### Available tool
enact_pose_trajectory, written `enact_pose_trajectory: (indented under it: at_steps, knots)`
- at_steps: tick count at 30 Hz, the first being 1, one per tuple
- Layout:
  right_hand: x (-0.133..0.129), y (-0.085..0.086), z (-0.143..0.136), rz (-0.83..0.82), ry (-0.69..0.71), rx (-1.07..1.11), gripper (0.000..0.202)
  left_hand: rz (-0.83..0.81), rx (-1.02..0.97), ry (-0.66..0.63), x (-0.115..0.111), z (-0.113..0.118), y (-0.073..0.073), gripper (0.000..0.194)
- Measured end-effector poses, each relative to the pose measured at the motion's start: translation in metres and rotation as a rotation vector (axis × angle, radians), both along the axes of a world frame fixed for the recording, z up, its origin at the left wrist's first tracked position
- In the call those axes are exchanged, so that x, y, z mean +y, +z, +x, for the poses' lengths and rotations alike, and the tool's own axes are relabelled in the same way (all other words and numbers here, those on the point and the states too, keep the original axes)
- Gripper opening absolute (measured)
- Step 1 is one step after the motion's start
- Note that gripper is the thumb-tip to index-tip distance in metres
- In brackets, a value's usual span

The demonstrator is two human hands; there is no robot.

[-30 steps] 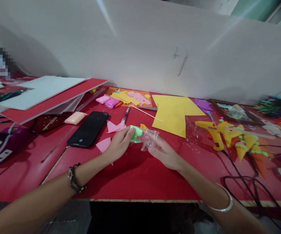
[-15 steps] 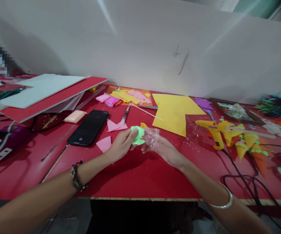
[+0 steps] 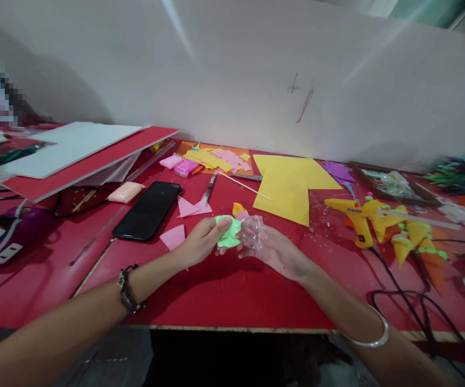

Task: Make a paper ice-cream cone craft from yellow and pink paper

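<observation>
Between thumb and fingers, my left hand (image 3: 204, 239) grips a flat lump of bright green clay (image 3: 229, 232) above the red table (image 3: 232, 301). My right hand (image 3: 276, 250) is closed on a crumpled clear plastic wrapper (image 3: 252, 232), which meets the clay's right side. Some fingertips are hidden behind the clay and wrapper. Just beyond them lies a small yellow piece (image 3: 238, 208). Pink paper pieces (image 3: 172, 236) and a black phone (image 3: 147, 210) lie left of my hands.
A yellow sheet (image 3: 284, 188) lies ahead. To the right are a yellow glue gun (image 3: 355, 217), its black cable (image 3: 397, 290) and several yellow cones (image 3: 403, 244). Boards (image 3: 83, 148) are stacked at left, near a peach clay pack (image 3: 125, 192) and a cutter (image 3: 208, 188).
Both hands have come slightly down and nearer with the clay and wrapper. The green clay is tilted differently, and more of the yellow piece behind shows.
</observation>
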State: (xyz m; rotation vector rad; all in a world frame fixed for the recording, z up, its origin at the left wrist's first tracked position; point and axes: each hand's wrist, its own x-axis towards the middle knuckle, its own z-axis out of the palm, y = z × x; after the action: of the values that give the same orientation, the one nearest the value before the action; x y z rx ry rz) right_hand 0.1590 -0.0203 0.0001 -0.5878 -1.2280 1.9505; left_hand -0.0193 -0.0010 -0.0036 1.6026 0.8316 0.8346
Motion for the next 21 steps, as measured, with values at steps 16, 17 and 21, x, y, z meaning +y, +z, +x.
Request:
enact_pose_trajectory:
  at_steps: [16, 17, 21]
  knots:
    - [0.0015, -0.0041, 0.0012, 0.008, 0.029, -0.013, 0.022, 0.037, 0.086, -0.028, 0.0021, -0.0032, 0.0033, 0.038]
    - [0.0023, -0.0026, 0.0013, 0.033, 0.015, -0.026, 0.022, 0.036, 0.086, -0.010, 0.0024, -0.0036, 0.0036, 0.037]
    - [0.0055, 0.0025, 0.0029, 0.168, -0.063, -0.108, 0.026, 0.046, 0.111, 0.046, 0.0020, -0.0041, 0.0041, 0.040]
